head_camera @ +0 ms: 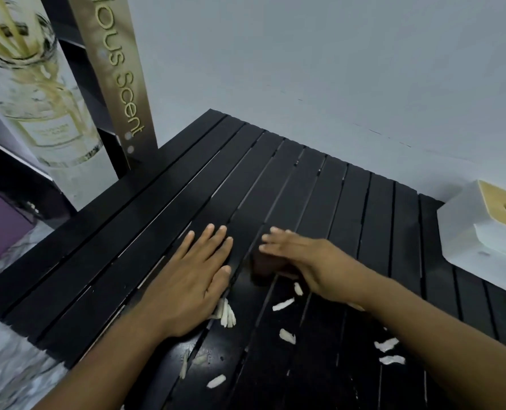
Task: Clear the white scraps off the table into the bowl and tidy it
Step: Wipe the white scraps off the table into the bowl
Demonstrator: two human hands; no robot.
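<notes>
Head view of a black slatted worktop [319,187] partway through clearing. Risks, as judged: the open gaps between the slats could swallow the thin white scraps [287,335] if a sweep ran across the slats rather than along them. A fast sweep could also flick pieces off the worktop. No bowl was visible in the frame, so a push made without a receiver in place would probably send scraps to the floor. The scraps lay scattered rather than gathered, so a single pass could leave some behind, notably the pair far out at the right. The left hand [192,273] lay flat, palm down, with fingers straight and close together, grasping nothing. A small bunch of scraps touched its heel on the thumb side. The right hand [299,255] was blurred, its fingers extended and released low over the worktop. A dark brownish shape beneath it could not be identified. Two scraps lay just beside its wrist, on the viewer's side. The remainder lay nearer the viewer, between and beside the two forearms. A white tissue box [479,232] stood well apart at the right.
</notes>
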